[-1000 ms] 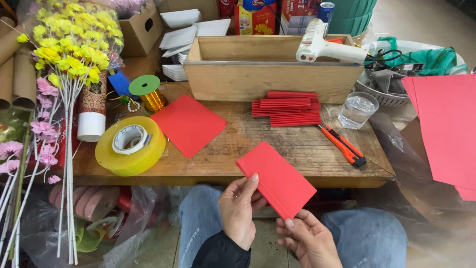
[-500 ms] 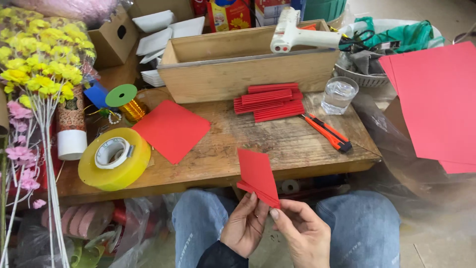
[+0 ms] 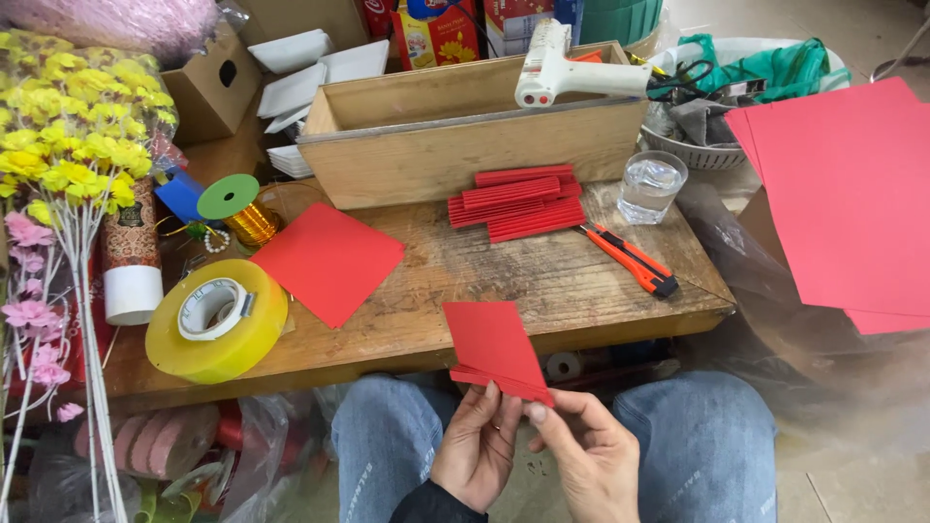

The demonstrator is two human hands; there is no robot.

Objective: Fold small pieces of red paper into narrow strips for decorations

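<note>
Above our lap, before the wooden workbench [image 3: 542, 281], our left hand [image 3: 477, 447] and right hand [image 3: 581, 455] pinch the red paper sheet [image 3: 494, 347] together along its lower edge, where narrow pleats stack, keeping them tight.

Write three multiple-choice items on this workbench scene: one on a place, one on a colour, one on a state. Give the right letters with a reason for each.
1. Where does the glue gun lie?
A. across the rim of the wooden box
B. on the floor
C. inside the tape roll

2. What colour is the utility knife?
A. blue
B. orange and black
C. white

3. How is the red paper held?
A. flat on the bench
B. rolled into a tube
C. pinched at its folded lower edge by the left hand and the right hand

Answers: 1 A, it rests on the box's top edge. 2 B, orange body, black end. 3 C, both hands' fingertips grip the folded edge above the knees.
</note>
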